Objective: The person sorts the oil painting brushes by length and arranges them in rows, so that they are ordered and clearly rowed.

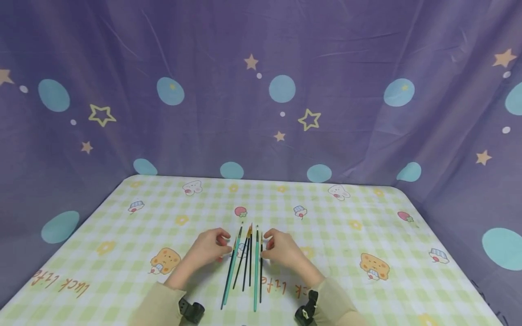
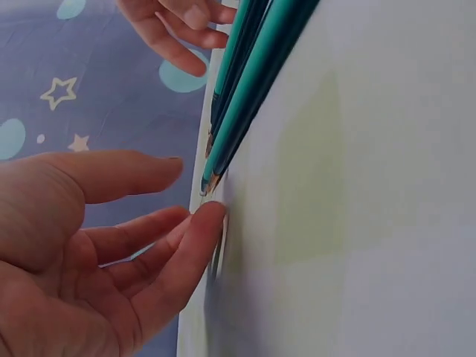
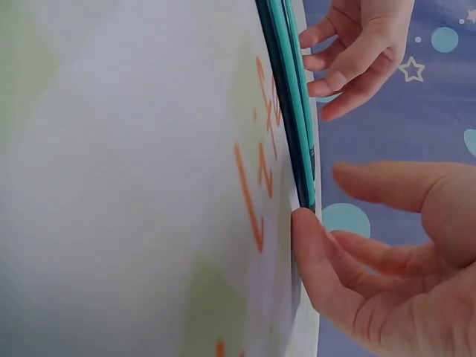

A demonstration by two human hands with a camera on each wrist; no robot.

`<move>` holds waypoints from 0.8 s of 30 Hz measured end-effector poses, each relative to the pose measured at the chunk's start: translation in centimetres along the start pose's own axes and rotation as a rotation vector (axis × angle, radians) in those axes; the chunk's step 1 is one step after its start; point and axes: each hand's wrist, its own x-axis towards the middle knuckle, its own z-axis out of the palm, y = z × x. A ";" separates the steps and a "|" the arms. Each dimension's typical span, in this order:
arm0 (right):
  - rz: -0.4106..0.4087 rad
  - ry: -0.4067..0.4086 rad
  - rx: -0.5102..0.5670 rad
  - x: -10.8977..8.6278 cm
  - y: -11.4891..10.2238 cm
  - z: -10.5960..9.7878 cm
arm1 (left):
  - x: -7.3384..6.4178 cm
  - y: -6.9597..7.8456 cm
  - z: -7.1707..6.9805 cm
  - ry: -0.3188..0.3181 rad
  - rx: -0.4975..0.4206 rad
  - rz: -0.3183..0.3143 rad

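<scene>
Several slim paintbrushes lie in a loose fan on the table, bristles toward the far side. Two have teal handles, a left teal paintbrush (image 1: 233, 277) and a right teal paintbrush (image 1: 256, 276); dark paintbrushes (image 1: 244, 267) lie between and beside them. My left hand (image 1: 207, 247) rests low at the fan's left side, fingers loosely bent. On the opposite side my right hand (image 1: 282, 249) mirrors it, fingertips right at the outermost dark brush. In the left wrist view, a gap shows between that hand's thumb and fingers; the right wrist view shows the same for the right hand (image 3: 394, 268).
A checked tablecloth (image 1: 342, 226) with cartoon prints covers the table. Behind and along both sides hangs a purple curtain (image 1: 220, 122) with stars and blue ovals. Dark wrist cameras (image 1: 191, 310) sit strapped at both sleeves.
</scene>
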 end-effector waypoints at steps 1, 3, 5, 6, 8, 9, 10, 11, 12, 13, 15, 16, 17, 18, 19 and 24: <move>0.006 -0.002 0.011 0.0 0.0 0.1 | 0.0 0.0 0.1 -0.007 -0.007 -0.004; 0.020 -0.005 0.026 0.0 -0.2 0.3 | 0.0 -0.1 0.2 -0.016 -0.012 -0.010; 0.031 -0.005 0.031 0.0 -0.3 0.4 | 0.0 -0.1 0.4 -0.017 -0.022 -0.020; 0.036 -0.003 0.031 0.0 -0.4 0.4 | 0.0 -0.2 0.5 -0.019 -0.035 -0.024; 0.052 -0.005 0.023 0.0 -0.6 0.5 | 0.0 -0.2 0.7 -0.024 -0.053 -0.026; 0.059 -0.005 0.018 0.0 -0.6 0.5 | 0.1 -0.2 0.7 -0.026 -0.061 -0.026; 0.067 -0.007 0.015 0.0 -0.6 0.5 | 0.0 -0.2 0.8 -0.030 -0.069 -0.025; 0.075 -0.009 0.014 0.0 -0.6 0.6 | 0.0 -0.2 0.8 -0.035 -0.079 -0.025; 0.082 -0.012 0.014 0.0 -0.6 0.6 | -0.1 -0.1 0.9 -0.036 -0.084 -0.024; 0.089 -0.015 0.015 0.1 -0.6 0.6 | -0.2 0.0 0.9 -0.037 -0.085 -0.023; 0.099 -0.022 0.025 0.1 -0.6 0.7 | -0.4 0.1 0.8 -0.040 -0.088 -0.023; 0.104 -0.025 0.031 0.1 -0.6 0.7 | -0.5 0.2 0.8 -0.041 -0.091 -0.023; 0.109 -0.028 0.038 0.1 -0.6 0.7 | -0.5 0.3 0.8 -0.042 -0.095 -0.023; 0.112 -0.029 0.044 0.2 -0.6 0.7 | -0.6 0.3 0.8 -0.043 -0.096 -0.021; 0.115 -0.029 0.048 0.2 -0.6 0.7 | -0.7 0.4 0.8 -0.043 -0.097 -0.019; 0.129 -0.025 0.051 0.3 -0.6 0.8 | -0.7 0.5 0.7 -0.042 -0.095 -0.017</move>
